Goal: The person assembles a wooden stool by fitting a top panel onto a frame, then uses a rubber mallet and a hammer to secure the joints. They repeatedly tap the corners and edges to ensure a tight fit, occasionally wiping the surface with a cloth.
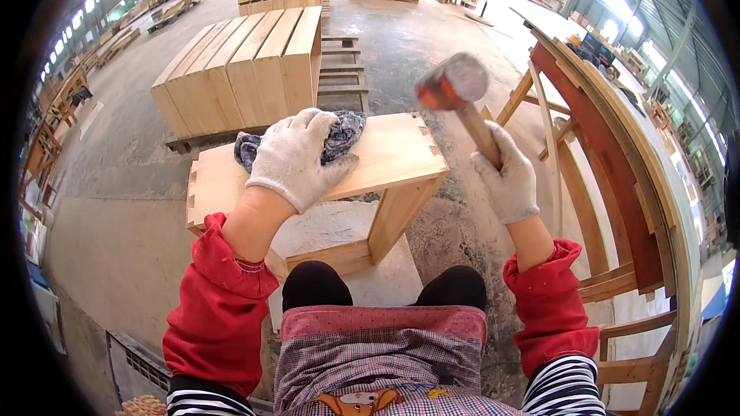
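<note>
Up on the head view, and we've got the wooden box (pixel 389 156) right in front, board side up, jointed corners showing, its long axis slanting from near left to far right. It's our landmark, and here's the relation everything hangs on: the left hand (pixel 297 160) is the nearer one, laid over the top board, while the right hand (pixel 509 181) is well apart, off the box's right end. So from the right fingers, the box lies to the left; from the left fingers, it's directly underneath, with a bunched dark patterned cloth (pixel 344 137) in between!

Look at those gloved left fingers: curled over the cloth, thumb out on its near side; how hard they squeeze, we can't tell. The right fingers are wrapped round the handle of a hammer (pixel 461 96), pinning it against the palm. Its head is blurred, up beyond the fist and leaning toward the box, seen just past the far right corner, and we judge it clear of the wood.

Around the box: a pale sheet (pixel 327 225) below it, a row of stacked boxes (pixel 247 81) beyond, a tall wooden bench (pixel 597 135) off to the right.
</note>
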A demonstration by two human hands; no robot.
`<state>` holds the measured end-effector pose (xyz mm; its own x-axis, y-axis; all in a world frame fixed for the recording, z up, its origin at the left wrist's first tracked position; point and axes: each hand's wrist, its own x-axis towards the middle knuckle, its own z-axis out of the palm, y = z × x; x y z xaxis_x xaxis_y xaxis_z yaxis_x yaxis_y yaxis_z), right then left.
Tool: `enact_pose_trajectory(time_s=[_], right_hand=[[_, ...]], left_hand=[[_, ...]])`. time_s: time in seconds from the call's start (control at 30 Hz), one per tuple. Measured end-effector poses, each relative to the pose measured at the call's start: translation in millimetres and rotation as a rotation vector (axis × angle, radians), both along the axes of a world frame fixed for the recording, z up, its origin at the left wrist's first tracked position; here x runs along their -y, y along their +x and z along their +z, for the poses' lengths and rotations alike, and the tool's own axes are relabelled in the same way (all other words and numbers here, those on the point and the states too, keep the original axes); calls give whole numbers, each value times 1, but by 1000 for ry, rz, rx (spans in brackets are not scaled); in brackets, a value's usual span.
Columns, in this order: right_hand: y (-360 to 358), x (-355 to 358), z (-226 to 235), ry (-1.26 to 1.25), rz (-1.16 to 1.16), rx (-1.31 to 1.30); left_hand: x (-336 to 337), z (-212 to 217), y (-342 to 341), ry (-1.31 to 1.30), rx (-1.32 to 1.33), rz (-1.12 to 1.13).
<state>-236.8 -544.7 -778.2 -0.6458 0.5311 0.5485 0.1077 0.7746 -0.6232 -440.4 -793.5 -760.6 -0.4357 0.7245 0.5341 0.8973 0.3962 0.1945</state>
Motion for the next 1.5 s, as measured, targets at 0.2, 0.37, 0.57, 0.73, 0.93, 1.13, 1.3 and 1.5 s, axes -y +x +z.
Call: enact_pose_trajectory(time_s=[0.2,0.37,0.57,0.73,0.93,1.13,1.3,1.5], right_hand=[[-1,-1,-18,96,-30,97],[-5,6,-5,-15,2,-130],[-4,10,-11,107,-75,154],[-7,8,-5,-68,-17,-51],[-7,4,-20,53,-30,164],[-12,5,-10,-89,63,-71],[-10,-1,-20,-115,53,148],[-16,4,-3,-130,104,-143]], left_hand=[[0,0,2,-5,2,13],[-1,1,3,-3,-2,9],[0,0,1,1,-17,25],[-1,1,1,-14,-6,22],[0,-2,-1,3,-20,26],[-1,1,3,-9,-26,24],[-1,1,2,-16,-19,30],[-1,-1,0,-19,-34,33]])
